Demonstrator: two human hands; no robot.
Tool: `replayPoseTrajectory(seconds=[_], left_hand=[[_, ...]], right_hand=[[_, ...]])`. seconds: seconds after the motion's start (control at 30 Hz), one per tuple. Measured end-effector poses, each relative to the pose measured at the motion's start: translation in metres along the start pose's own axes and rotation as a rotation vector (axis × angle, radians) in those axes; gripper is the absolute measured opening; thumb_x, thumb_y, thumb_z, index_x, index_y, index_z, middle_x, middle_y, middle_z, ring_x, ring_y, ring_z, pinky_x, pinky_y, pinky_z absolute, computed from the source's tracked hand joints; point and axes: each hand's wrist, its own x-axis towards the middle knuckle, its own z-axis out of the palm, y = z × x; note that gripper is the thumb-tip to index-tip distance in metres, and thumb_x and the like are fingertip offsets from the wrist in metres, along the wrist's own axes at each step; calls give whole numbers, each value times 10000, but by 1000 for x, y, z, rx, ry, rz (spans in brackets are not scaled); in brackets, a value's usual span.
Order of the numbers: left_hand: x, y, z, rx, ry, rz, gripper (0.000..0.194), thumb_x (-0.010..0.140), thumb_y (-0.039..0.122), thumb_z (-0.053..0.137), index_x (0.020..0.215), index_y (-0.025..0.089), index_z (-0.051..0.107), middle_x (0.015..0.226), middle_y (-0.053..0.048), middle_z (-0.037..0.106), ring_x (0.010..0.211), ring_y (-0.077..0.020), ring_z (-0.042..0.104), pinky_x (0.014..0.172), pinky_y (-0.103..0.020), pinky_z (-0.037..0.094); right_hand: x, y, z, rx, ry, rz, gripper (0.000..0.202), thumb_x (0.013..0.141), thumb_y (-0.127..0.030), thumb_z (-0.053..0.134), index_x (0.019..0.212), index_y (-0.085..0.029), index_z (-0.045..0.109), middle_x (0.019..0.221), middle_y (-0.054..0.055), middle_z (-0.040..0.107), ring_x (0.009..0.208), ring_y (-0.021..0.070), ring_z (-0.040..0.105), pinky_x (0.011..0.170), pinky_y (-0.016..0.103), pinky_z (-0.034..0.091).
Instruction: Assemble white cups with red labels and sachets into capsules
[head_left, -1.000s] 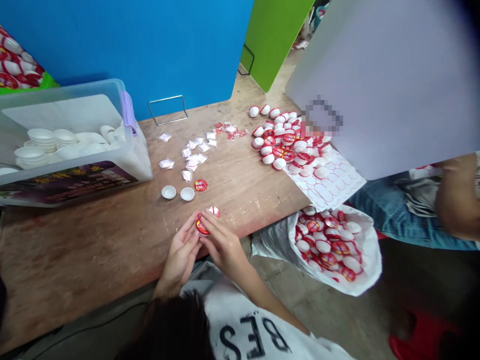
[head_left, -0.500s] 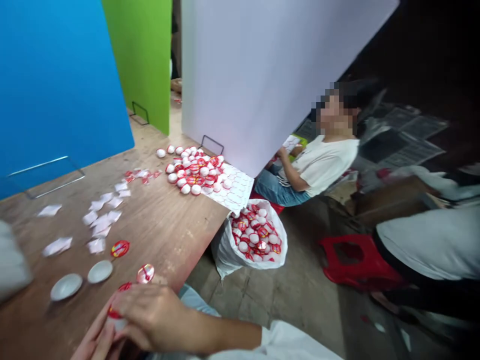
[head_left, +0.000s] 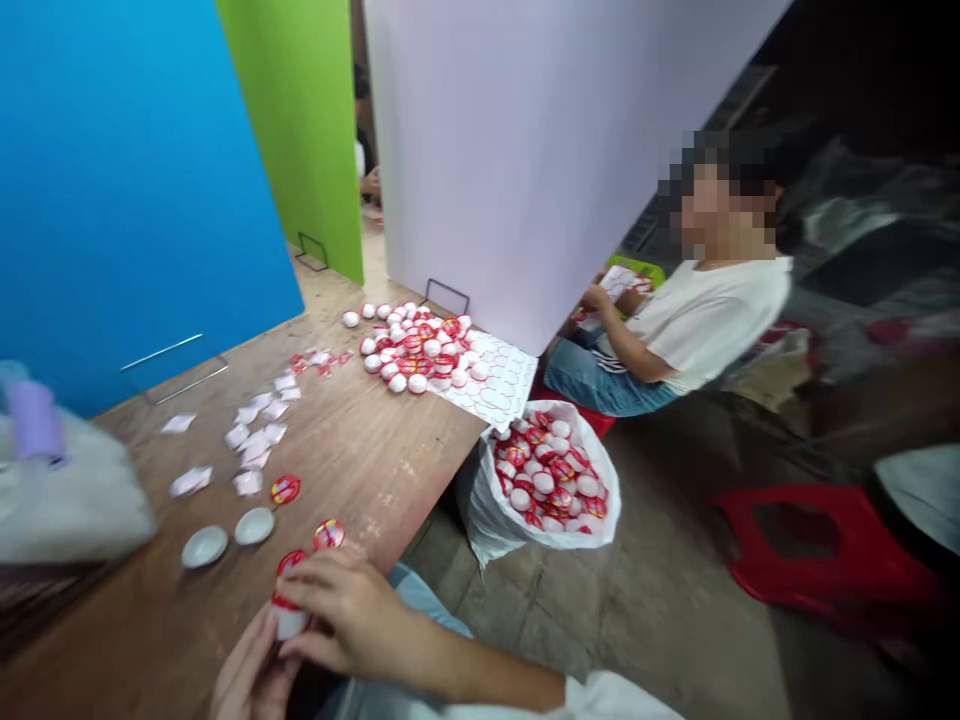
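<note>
At the table's near edge, both hands hold a small white plastic cup with a red printed lid (head_left: 289, 620). My left hand (head_left: 249, 672) grips its white side from below and the left. My right hand (head_left: 358, 608) curls over the top, fingers on the red rim. Just beyond the fingers lie round red printed lids, one partly behind my right hand (head_left: 291, 562), another beside it (head_left: 328, 534), and a third (head_left: 285, 489) farther off. Two white cups (head_left: 205, 547) stand left of them. Small pale packets (head_left: 255, 446) are scattered behind on the wooden table (head_left: 375, 470).
A pile of red-and-white cups (head_left: 412, 345) rests by a printed sheet (head_left: 502, 375). An open white sack (head_left: 480, 510) of them stands on the floor. Blue (head_left: 150, 180), green (head_left: 307, 130) and white (head_left: 510, 150) panels divide the table. A seated person (head_left: 720, 310) and a red stool (head_left: 810, 545) are at right.
The view has swung left, so the table, sack and person appear farther right, and more of a white bag shows at the left. Both hands remain on the lidded cup.
</note>
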Motion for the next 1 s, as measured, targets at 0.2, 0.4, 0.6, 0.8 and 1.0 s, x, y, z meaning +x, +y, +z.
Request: replayPoseTrajectory(seconds=[0.2, 0.4, 0.6, 0.8, 1.0], left_hand=[[-25, 8, 18, -162, -5, 18, 238, 645, 155, 674, 882, 153, 649, 950, -40, 670, 821, -142, 633, 662, -200, 543], [-33, 11, 26, -182, -175, 108, 298, 645, 226, 734, 908, 149, 617, 883, -24, 665, 781, -117, 623, 686, -184, 503], [-37, 11, 29, -181, -178, 114, 301, 661, 268, 726, 890, 147, 573, 813, -11, 654, 725, -114, 619, 656, -196, 477], [-40, 12, 31, -130, -144, 121, 350, 643, 314, 737, 892, 148, 555, 838, -31, 655, 742, -144, 628, 650, -232, 479], [-40, 13, 32, -111, -154, 92, 404, 641, 339, 741, 929, 148, 533, 910, -54, 648, 787, -160, 633, 652, -238, 490]], right_hand=[[-3, -10, 0, 251, 70, 68, 400, 831, -315, 596, 1212, -203, 542, 1087, 88, 658, 1049, 193, 585, 938, 342, 468], [-9, -11, 9, 412, 144, 137, 407, 804, -228, 622, 1199, -227, 526, 1165, 86, 633, 1112, 198, 574, 977, 363, 455], [-6, -17, 9, 365, 197, 176, 382, 787, -195, 615, 1159, -255, 554, 1081, 61, 677, 1039, 221, 613, 947, 405, 467], [-3, -23, 5, 372, 211, 185, 380, 781, -143, 590, 1138, -272, 589, 1049, 43, 696, 957, 217, 644, 934, 417, 458], [-4, -23, 6, 455, 281, 217, 362, 747, -107, 641, 1071, -267, 634, 1009, 44, 711, 908, 206, 664, 885, 375, 476]])
